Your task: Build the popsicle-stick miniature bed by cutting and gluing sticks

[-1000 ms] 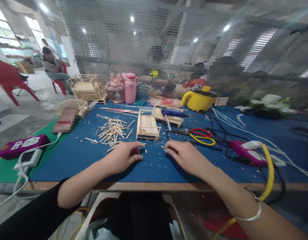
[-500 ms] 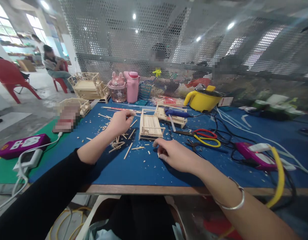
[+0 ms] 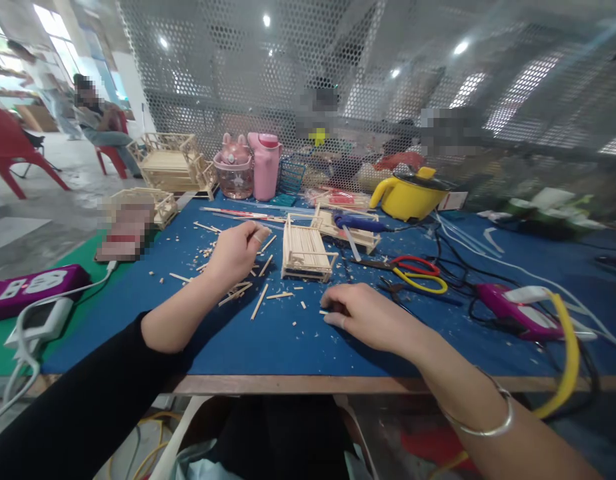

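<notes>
Starting at the fingertips of the left hand [image 3: 233, 255]: bunched together above the pile of sticks [image 3: 237, 293], aimed at the far edge of the table [image 3: 288, 353], with no clear view between them, so can't tell whether pinching anything. Across to the right hand [image 3: 371, 317]: fingers curled, thumb on the near-edge side, with a short stick bit [image 3: 323, 312] right at the tips; can't call whether gripped or just lying there

Moving outward, on to the small frame [image 3: 307, 247], standing upright around the middle of the table, farther from the near edge than the right hand, touched by neither. Looking well advanced: floored with close-set sticks, fitted with posts and a rail at the near end. Probably past the base, then, but can't tell whether fully railed

Just behind, toward the far edge, spotting the second frame [image 3: 364, 241], with the glue gun [image 3: 358, 223] lying across it; too covered to judge. Rightward, finding scissors [image 3: 418, 267] and pliers [image 3: 395, 293], both unheld

Out to the far left corner, catching the big frame [image 3: 171, 167], seemingly much further built. And plenty apparently left to use: stray sticks [image 3: 259, 301] scattered unjoined between pile and small frame
</notes>
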Demonstrator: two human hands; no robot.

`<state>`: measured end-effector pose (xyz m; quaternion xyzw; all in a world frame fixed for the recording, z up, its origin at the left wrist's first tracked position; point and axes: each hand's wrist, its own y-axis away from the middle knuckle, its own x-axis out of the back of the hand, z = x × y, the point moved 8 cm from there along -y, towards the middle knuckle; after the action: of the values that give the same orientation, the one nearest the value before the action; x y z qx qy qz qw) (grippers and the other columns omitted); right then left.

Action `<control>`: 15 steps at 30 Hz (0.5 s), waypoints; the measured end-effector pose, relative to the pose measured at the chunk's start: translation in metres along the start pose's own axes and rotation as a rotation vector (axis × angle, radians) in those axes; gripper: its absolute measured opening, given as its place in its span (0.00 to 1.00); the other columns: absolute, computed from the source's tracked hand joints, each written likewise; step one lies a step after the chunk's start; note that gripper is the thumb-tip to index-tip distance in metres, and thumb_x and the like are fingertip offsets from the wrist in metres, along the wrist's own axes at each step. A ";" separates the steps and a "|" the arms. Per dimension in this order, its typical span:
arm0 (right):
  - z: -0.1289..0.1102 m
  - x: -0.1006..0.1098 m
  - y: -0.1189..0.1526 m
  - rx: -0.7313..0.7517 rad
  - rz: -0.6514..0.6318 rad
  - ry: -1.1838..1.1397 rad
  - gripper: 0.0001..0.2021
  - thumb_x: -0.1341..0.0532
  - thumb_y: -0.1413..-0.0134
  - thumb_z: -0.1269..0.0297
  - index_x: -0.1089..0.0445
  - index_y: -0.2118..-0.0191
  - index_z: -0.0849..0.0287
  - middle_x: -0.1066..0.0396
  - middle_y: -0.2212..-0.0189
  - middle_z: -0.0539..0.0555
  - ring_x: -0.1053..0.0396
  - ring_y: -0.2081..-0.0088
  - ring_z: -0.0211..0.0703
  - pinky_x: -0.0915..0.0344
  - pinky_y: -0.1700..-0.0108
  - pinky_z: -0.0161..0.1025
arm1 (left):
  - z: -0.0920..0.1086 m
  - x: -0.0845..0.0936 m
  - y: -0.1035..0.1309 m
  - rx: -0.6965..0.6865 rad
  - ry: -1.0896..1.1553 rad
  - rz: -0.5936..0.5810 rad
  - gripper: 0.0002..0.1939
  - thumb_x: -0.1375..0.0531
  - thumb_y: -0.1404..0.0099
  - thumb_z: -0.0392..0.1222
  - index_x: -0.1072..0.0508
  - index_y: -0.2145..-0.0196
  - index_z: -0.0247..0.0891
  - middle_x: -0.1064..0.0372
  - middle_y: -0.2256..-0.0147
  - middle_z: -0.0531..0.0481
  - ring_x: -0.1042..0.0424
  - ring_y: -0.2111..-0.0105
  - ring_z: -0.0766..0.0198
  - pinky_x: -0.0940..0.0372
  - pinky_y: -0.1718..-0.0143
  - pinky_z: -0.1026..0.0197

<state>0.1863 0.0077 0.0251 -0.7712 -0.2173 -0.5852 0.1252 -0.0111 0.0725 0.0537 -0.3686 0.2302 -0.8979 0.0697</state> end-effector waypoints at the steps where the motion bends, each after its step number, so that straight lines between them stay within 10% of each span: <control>1: -0.001 -0.003 -0.002 0.007 -0.001 -0.001 0.04 0.38 0.48 0.67 0.27 0.71 0.57 0.24 0.72 0.50 0.30 0.69 0.40 0.41 0.67 0.35 | 0.002 -0.001 0.001 -0.008 -0.006 -0.015 0.16 0.48 0.34 0.49 0.27 0.69 0.37 0.30 0.75 0.51 0.34 0.74 0.64 0.43 0.70 0.63; 7: -0.007 0.000 -0.006 0.006 0.069 -0.028 0.08 0.42 0.47 0.71 0.24 0.66 0.56 0.22 0.66 0.52 0.27 0.64 0.42 0.37 0.62 0.36 | 0.009 -0.011 0.005 -0.057 -0.033 -0.099 0.14 0.49 0.33 0.44 0.28 0.71 0.37 0.29 0.74 0.50 0.34 0.74 0.64 0.43 0.70 0.61; 15: -0.023 -0.003 -0.024 -0.068 0.088 0.100 0.06 0.39 0.49 0.63 0.27 0.72 0.57 0.24 0.71 0.54 0.29 0.69 0.44 0.41 0.70 0.37 | 0.005 -0.025 0.009 -0.104 0.172 -0.128 0.22 0.47 0.40 0.33 0.35 0.47 0.37 0.27 0.60 0.46 0.30 0.63 0.62 0.35 0.61 0.58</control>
<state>0.1553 0.0177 0.0276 -0.7536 -0.1567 -0.6239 0.1351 0.0100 0.0707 0.0364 -0.3071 0.2575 -0.9158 -0.0273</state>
